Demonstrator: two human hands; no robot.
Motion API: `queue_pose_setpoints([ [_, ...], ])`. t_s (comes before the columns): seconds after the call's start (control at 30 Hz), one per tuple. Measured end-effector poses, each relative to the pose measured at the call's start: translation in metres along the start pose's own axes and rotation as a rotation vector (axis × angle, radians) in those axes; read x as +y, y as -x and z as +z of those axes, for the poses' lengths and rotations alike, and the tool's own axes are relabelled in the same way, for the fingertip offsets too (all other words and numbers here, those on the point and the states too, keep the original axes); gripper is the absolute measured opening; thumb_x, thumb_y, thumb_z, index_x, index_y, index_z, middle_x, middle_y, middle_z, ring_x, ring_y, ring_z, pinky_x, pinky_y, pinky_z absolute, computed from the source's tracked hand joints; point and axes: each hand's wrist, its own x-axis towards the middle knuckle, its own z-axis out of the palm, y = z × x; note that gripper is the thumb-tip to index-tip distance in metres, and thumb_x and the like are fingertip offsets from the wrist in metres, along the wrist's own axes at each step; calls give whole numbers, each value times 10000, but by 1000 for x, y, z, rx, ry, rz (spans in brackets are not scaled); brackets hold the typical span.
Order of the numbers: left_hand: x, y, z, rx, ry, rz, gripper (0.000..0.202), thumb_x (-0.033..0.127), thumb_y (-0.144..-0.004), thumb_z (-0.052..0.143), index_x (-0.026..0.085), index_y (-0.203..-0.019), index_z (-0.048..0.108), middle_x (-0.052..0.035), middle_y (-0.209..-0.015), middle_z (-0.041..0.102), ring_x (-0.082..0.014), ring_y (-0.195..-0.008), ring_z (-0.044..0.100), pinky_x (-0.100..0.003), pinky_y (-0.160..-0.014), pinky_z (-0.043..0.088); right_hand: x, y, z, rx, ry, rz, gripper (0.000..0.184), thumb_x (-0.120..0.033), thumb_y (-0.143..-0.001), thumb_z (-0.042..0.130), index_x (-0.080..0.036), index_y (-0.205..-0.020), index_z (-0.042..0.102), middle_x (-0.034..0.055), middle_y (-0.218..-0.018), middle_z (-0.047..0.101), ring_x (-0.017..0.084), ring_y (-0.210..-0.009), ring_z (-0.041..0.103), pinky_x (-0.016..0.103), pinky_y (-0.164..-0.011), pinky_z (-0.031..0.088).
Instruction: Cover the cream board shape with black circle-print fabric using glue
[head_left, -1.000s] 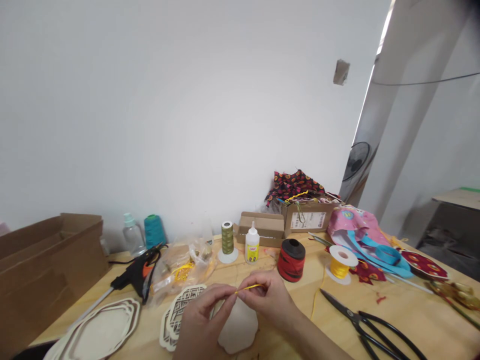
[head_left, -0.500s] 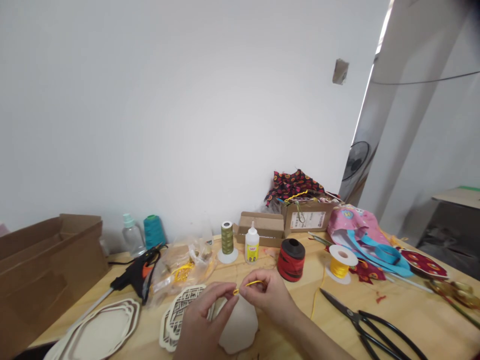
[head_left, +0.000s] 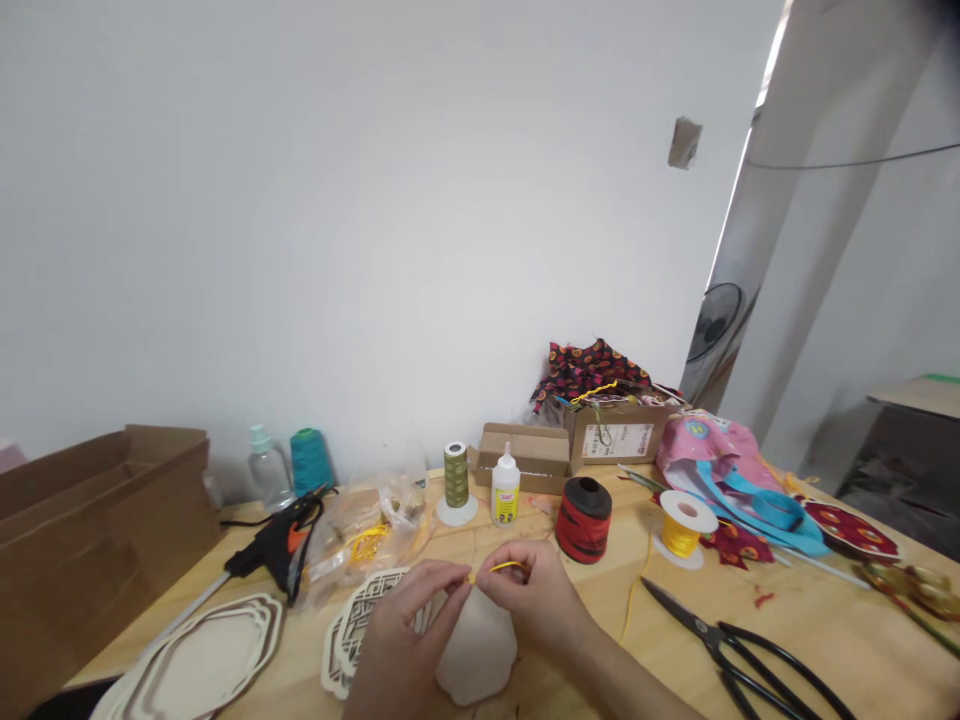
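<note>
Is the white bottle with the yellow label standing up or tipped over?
Standing up: the white bottle has its base on the table and its nozzle pointing upward.

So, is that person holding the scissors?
No, the scissors lie on the table, while the left hand and right hand hold a yellow cord.

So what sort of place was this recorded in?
Probably a small craft workspace: a glue gun, scissors and a yellow spool are on a wooden table.
</note>
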Motion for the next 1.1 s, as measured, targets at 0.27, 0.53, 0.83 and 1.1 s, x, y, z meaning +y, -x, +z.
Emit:
queue_pose_setpoints([
  [0.27, -5, -6, -5, 85, -55, -45, 125, 268, -671, 584, 237, -745, 679, -44, -823, 682, -236, -816, 604, -345, -756, 467, 18, -2, 6, 149, 298, -19, 148, -144, -529, 535, -193, -482, 666, -52, -354, 421, 80, -384, 316, 207, -406, 196],
  [0.53, 0, -7, -7, -163, -60, -48, 171, 258, -705, 550, 262, -783, 702, -44, -763, 664, -205, -723, 603, -279, -666, 466, 14, -5, -1, 35, 191, -49, 137, -206, -590, 534, -142, -578, 655, -69, -394, 363, 60, -388, 247, 190, -380, 176],
  [0.83, -7, -3, 6, -224, 618, -511, 174, 337, -572, 694, 177, -642, 696, -12, -531, 640, -125, -495, 531, -216, -504, 407, 3, 1, -1, -53, 106, -117, 102, -198, -614, 545, -140, -573, 617, -65, -433, 396, 48, -388, 254, 175, -369, 202],
  [1.1, 1, -2, 4, -167, 935, -721, 186, 282, -543, 745, 140, -649, 689, 15, -546, 593, -53, -507, 480, -150, -517, 391, -1, 3, -7, -7, 329, -380, 126, -156, -665, 545, -170, -684, 669, -32, -513, 485, 75, -429, 336, 193, -414, 267],
])
